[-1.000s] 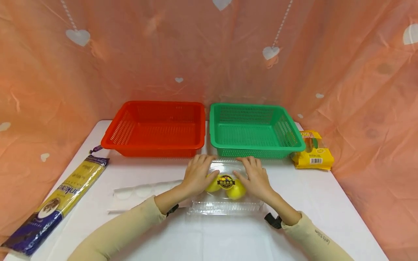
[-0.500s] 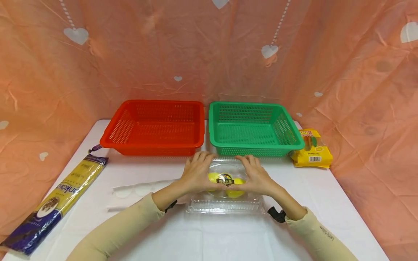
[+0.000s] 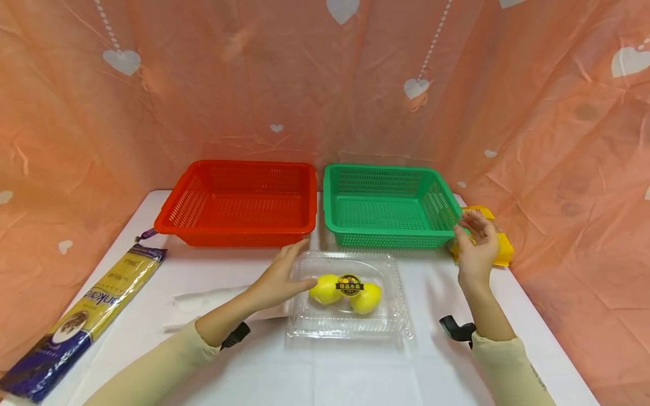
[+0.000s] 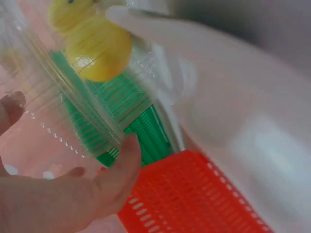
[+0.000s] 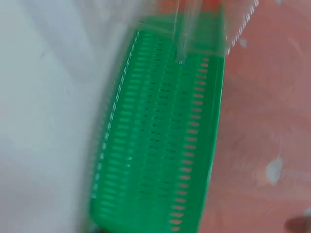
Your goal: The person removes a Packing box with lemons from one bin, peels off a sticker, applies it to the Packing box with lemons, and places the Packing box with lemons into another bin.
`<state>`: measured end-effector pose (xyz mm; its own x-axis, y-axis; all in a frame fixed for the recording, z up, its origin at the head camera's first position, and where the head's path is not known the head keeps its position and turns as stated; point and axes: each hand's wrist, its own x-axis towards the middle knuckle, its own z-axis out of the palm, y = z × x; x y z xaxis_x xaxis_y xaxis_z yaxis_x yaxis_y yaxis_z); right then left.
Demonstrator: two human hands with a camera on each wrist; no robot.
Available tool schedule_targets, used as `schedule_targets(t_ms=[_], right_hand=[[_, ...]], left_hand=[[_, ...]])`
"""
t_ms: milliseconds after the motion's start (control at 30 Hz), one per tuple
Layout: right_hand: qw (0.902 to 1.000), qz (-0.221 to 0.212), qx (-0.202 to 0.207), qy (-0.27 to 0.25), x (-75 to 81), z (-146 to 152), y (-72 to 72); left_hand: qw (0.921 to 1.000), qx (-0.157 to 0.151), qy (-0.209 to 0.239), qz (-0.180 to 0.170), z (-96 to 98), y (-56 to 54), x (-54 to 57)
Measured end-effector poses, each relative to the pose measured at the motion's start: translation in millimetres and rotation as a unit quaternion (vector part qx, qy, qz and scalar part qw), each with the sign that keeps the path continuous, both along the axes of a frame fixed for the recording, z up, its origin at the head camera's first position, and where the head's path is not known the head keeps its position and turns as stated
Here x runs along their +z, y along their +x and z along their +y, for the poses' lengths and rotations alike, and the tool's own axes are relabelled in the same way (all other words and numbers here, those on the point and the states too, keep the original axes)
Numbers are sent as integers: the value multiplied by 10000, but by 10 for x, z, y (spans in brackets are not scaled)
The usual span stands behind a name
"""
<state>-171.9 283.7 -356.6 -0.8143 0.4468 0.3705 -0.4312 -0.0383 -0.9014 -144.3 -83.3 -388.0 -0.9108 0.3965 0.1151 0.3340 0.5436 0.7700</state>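
A clear plastic fruit box (image 3: 396,299), its lid down, lies on the white table with two lemons (image 3: 365,298) inside and a dark label (image 3: 350,285) on top. My left hand (image 3: 276,282) is at the box's left side, thumb over the lid edge; whether it touches cannot be told. In the left wrist view its fingers (image 4: 129,160) are spread beside the box. My right hand (image 3: 477,248) is raised, fingers loosely bent and holding nothing, in front of the green basket's right end and a yellow packet (image 3: 503,248), which it partly hides.
A red basket (image 3: 238,239) and a green basket (image 3: 391,239) stand side by side behind the box. White cut-out paper or card (image 3: 203,304) lies left of it, partly under my left forearm. A purple and yellow pasta packet (image 3: 86,321) lies along the left edge.
Both hands have come off the lid, where their thumbs met half a second ago. My right hand has moved right towards the yellow packet; my left has drawn back left. The box stays.
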Motion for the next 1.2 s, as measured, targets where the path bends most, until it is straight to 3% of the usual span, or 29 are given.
schedule_targets(t_ms=[67, 133, 233, 333, 500, 700, 967, 1100, 1200], right_hand=[[9894, -304, -801, -1169, -9, 104, -32], [9688, -866, -1216, -1979, -39, 184, -48], [9413, -1567, -1131, -2768, -95, 224, -30], [9290, -1627, -768, -3235, -163, 155, -8], [9360, -1132, -435, -3305, -284, -50, -29], [9477, -601, -603, -3076, -383, -144, -147], [9681, -879, -1058, -2096, -446, -192, -222], [9720, -920, -1247, -1769, -456, -194, -241], [9719, -893, -1236, -1794, -450, -189, -264]], left_hand=[[9994, -9, 204, -293, -55, 16, -21], [9959, -58, 537, -727, -80, 31, -41], [9848, -48, 1019, -1405, -82, 57, -75], [9747, -1, 1301, -1816, -55, 90, -94], [9734, -2, 1339, -1861, -29, 128, -107], [9638, -169, 1670, -2070, -18, 114, -82], [9567, -184, 1896, -2201, -14, 132, -48], [9582, -234, 1885, -2141, -4, 121, 59], [9590, -361, 1891, -2078, 18, 88, 207]])
